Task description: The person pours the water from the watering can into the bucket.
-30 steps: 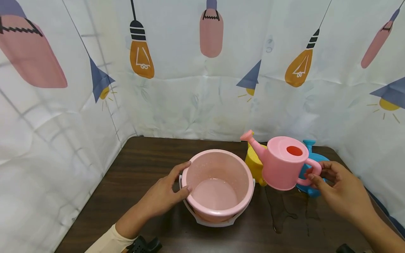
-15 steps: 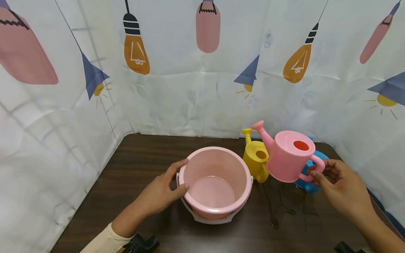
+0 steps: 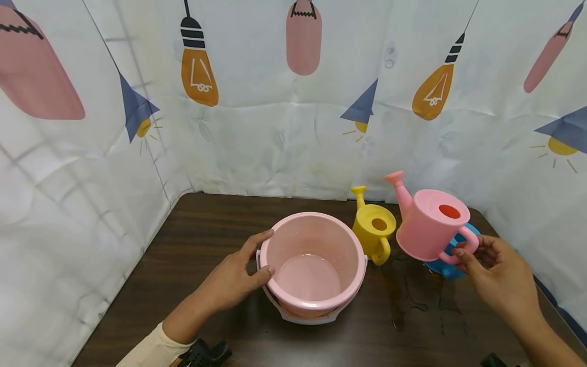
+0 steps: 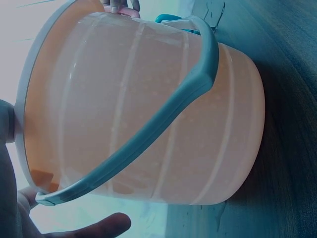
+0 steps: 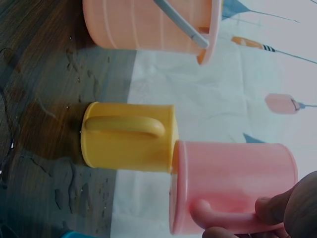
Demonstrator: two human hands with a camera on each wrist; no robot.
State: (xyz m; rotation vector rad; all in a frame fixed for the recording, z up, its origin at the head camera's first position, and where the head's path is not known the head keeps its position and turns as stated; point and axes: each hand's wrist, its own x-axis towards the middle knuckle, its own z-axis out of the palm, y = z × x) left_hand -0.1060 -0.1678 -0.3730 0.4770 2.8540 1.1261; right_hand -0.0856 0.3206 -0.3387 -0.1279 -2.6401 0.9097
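Observation:
My left hand holds the left rim of a pink bucket, thumb and index fingertip over the edge. In the left wrist view another finger stretches out straight beside the bucket's wall. A little water shows on the bucket's bottom. To the right, my right hand pinches the handle of a pink toy watering can, raised and slightly tilted, spout toward the back left. Behind it a blue watering can is partly hidden. A yellow watering can stands between bucket and pink can.
Wet streaks run over the dark wooden table in front of the cans. The bucket's pale carrying handle hangs down at its front. A printed white cloth stands behind and along the left side.
The pink watering can has moved right and slightly up in my right hand, uncovering the yellow can and covering more of the blue one. My left hand stays on the bucket's rim.

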